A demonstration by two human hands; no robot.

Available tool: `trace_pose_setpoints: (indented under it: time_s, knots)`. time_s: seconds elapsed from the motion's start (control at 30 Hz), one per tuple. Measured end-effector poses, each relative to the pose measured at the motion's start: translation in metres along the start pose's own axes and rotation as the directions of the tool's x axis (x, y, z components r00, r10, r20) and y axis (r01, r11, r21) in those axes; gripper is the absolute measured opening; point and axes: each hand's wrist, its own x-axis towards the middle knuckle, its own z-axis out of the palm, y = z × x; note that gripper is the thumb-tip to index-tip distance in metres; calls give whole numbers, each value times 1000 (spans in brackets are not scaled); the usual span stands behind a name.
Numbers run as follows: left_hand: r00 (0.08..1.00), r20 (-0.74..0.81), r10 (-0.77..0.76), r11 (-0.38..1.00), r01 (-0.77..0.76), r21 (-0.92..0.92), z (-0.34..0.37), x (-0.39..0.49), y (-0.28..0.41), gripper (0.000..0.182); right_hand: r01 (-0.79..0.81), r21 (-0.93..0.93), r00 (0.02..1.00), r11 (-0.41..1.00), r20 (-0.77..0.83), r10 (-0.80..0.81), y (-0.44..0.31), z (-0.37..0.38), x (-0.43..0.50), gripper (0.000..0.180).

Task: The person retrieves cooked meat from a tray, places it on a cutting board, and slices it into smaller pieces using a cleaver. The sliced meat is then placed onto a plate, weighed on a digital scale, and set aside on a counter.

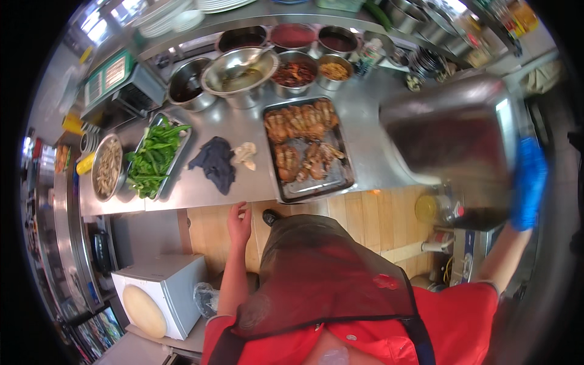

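My right hand (529,187), in a blue glove, grips the right edge of a large, deep metal pan (449,137). Motion blurs this pan, which is tilted over the counter's right end. My bare left hand (240,223) hangs by the counter's front edge, fingers loosely bent, holding nothing. Between the hands, a baking tray (315,194) carries browned roasted poultry pieces (301,121), with part of its bottom showing. A dark cloth (216,162) lies beyond my left hand, beside a crumpled pale cloth or paper (246,155).
Left on the steel counter (365,169) are a tray of green peppers (155,157) and a bowl of pale shredded food (108,169). Behind stand a wide steel bowl (239,75), a pot of dried chillies (294,75) and a green-topped scale (109,75). A shelf (273,16) crosses above.
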Motion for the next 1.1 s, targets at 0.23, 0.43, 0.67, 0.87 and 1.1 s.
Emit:
trace_pose_setpoints:
  time_s: [0.23, 0.43, 0.67, 0.87, 1.1]
  knots:
    - [997, 80, 17, 947, -42, 320, 93, 20, 17, 35, 4, -627, 918, 779, 311, 245, 166, -102, -101, 30]
    - [983, 18, -185, 862, 153, 484, 120, 35, 8, 28, -109, -543, 922, 833, 259, 289, 184, -119, -117, 29]
    - [998, -70, -3, 894, 34, 447, 103, 41, -12, 21, 189, -266, 855, 945, 519, -25, 190, -9, -122, 12]
    - [996, 5, -86, 895, 75, 439, 66, 46, -24, 19, 558, -269, 571, 785, 811, -128, 265, 68, -167, 10]
    - [1000, -13, 15, 906, -8, 424, 65, 44, -4, 17, 610, -395, 469, 687, 879, 89, 357, 94, -210, 18]
